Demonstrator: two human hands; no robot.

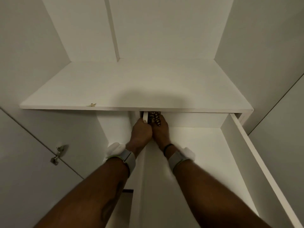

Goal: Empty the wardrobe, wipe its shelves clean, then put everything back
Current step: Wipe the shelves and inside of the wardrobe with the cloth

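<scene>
- Now both grips are clamped: left hand (141, 131) on a white strip (145, 116), right hand (162, 129) on the spotted cloth (154, 116), just under the shelf (131, 89).
- Looks soft and light; I'd hold its bunched middle.

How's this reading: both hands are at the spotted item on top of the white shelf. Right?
Not quite. The head view shows the left hand and right hand at the spotted item, but it is under the white shelf, just below its front edge, not on top.
</scene>
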